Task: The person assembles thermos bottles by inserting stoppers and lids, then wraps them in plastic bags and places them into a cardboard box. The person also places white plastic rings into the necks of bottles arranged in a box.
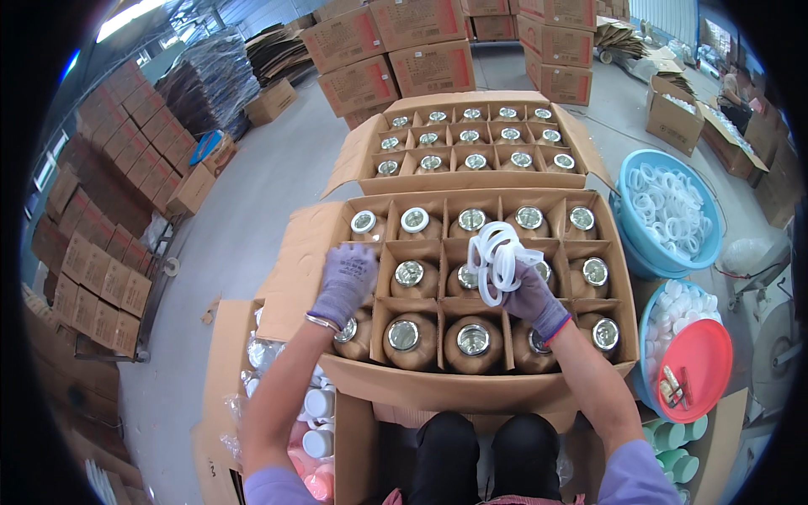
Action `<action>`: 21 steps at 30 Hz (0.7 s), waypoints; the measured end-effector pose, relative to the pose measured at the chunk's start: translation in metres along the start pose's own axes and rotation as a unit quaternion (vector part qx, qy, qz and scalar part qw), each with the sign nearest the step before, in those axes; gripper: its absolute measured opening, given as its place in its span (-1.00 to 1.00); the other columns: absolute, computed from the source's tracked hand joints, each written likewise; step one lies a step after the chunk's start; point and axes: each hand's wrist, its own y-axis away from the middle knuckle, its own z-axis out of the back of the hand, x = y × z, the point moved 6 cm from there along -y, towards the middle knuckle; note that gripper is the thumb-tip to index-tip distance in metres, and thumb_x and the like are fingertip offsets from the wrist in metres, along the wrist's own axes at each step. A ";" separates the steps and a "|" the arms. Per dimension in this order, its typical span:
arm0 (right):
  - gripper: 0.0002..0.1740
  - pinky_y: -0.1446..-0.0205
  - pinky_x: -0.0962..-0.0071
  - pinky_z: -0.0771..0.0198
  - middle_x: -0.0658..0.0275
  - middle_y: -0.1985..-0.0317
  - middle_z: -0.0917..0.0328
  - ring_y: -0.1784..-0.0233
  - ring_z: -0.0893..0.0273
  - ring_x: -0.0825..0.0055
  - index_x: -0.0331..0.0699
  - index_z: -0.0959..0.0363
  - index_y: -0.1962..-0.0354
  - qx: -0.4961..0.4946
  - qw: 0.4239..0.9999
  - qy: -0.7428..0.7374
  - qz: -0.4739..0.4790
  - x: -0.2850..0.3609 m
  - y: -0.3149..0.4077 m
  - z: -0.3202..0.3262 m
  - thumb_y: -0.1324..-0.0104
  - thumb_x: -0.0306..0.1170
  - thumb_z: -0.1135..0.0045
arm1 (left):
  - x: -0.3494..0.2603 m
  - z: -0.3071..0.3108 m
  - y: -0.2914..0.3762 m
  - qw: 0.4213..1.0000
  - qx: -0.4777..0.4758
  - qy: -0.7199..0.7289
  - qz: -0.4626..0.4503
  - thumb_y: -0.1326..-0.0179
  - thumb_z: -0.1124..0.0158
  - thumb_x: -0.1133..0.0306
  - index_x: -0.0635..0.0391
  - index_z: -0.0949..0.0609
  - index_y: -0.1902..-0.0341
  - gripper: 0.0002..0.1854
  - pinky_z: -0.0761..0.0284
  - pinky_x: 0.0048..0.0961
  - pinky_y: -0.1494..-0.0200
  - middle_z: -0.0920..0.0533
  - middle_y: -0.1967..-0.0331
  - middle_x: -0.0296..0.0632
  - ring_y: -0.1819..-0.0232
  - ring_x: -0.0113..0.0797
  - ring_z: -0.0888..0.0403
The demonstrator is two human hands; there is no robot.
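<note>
A divided cardboard box (442, 383) lies before me, with silver-rimmed glass bottle liners (473, 339) upright in its compartments. Two liners at the back left wear white plastic rings (415, 219) round their mouths. My right hand (533, 293), in a purple-grey glove, holds a bunch of translucent white plastic rings (500, 259) above the middle of the box. My left hand (348, 278), gloved alike, is over the left compartments with its fingers curled; whether it touches or holds anything there is hidden.
Behind stands a second divided box (473, 184) of liners. At right are a blue basin (716, 237) of rings and another of white caps (678, 306), partly under a red basin (710, 360). Cups (319, 404) fill a box at lower left. A person (735, 95) is far right.
</note>
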 end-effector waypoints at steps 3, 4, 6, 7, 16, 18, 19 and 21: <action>-0.54 0.00 0.38 -0.64 0.23 -0.11 -0.52 -0.06 -0.59 0.35 -0.25 -0.38 -0.16 0.042 0.997 -0.055 -0.021 -0.008 0.002 -0.007 -0.38 -0.27 -0.15 | -0.051 0.038 0.004 0.872 -0.045 0.486 -0.030 -0.34 -0.15 0.25 0.24 -0.59 -0.03 -0.66 -0.60 -0.28 0.10 -0.66 0.16 -0.24 0.09 -0.24 -0.67; -0.54 0.00 0.37 -0.64 0.22 -0.10 -0.53 -0.06 -0.59 0.34 -0.26 -0.38 -0.16 0.062 0.997 -0.040 -0.015 -0.011 0.004 -0.018 -0.38 -0.27 -0.15 | -0.074 0.044 0.007 0.760 0.032 0.647 -0.051 -0.35 -0.16 0.26 0.24 -0.60 -0.01 -0.68 -0.61 -0.32 0.12 -0.67 0.21 -0.26 0.12 -0.29 -0.67; -0.53 0.01 0.37 -0.64 0.19 -0.06 -0.57 -0.02 -0.61 0.32 -0.26 -0.37 -0.16 0.044 0.999 -0.023 -0.015 -0.014 0.008 -0.021 -0.36 -0.27 -0.17 | -0.091 0.043 0.006 0.620 0.115 0.775 -0.045 -0.36 -0.16 0.28 0.23 -0.62 0.00 -0.71 -0.62 -0.40 0.16 -0.66 0.32 -0.29 0.18 -0.36 -0.68; -0.55 0.09 0.40 -0.63 0.17 0.00 -0.60 0.05 -0.63 0.33 -0.27 -0.38 -0.15 0.012 1.000 -0.018 -0.004 -0.011 0.014 -0.017 -0.36 -0.30 -0.16 | -0.088 0.037 0.001 0.626 0.123 0.770 -0.019 -0.36 -0.17 0.30 0.23 -0.62 -0.01 -0.72 -0.62 -0.45 0.18 -0.66 0.36 -0.31 0.20 -0.39 -0.68; -0.59 0.08 0.35 -0.65 0.11 -0.05 -0.55 0.04 -0.63 0.31 -0.27 -0.35 -0.16 -0.088 0.995 0.039 0.039 0.008 0.052 -0.003 -0.39 -0.38 -0.09 | -0.016 -0.044 -0.018 0.957 -0.015 0.272 0.105 -0.27 -0.16 0.11 0.16 -0.65 0.14 -0.65 -0.53 -0.08 0.01 -0.69 0.24 0.04 0.12 0.04 -0.65; -0.59 0.11 0.41 -0.63 0.20 0.02 -0.59 0.08 -0.64 0.37 -0.28 -0.38 -0.13 -0.097 0.990 0.096 0.049 0.010 0.050 -0.009 -0.35 -0.39 -0.16 | -0.021 -0.042 -0.015 0.954 0.010 0.287 0.085 -0.27 -0.15 0.12 0.11 -0.66 0.16 -0.68 -0.51 -0.06 0.00 -0.69 0.23 0.04 0.08 0.05 -0.64; -0.59 0.09 0.41 -0.63 0.22 0.02 -0.59 0.07 -0.64 0.39 -0.28 -0.39 -0.12 -0.106 0.987 0.113 0.045 0.009 0.049 -0.007 -0.35 -0.38 -0.16 | -0.023 -0.038 -0.013 0.957 0.000 0.282 0.068 -0.27 -0.14 0.13 0.10 -0.66 0.16 -0.69 -0.51 -0.06 -0.01 -0.70 0.22 0.03 0.08 0.04 -0.65; -0.60 0.06 0.42 -0.62 0.25 0.02 -0.59 0.06 -0.64 0.42 -0.27 -0.40 -0.11 -0.121 0.981 0.148 0.035 0.006 0.046 -0.006 -0.35 -0.37 -0.18 | -0.024 -0.033 -0.010 0.962 -0.022 0.271 0.040 -0.26 -0.14 0.15 0.08 -0.67 0.16 -0.71 -0.52 -0.08 -0.02 -0.70 0.21 0.02 0.08 0.03 -0.66</action>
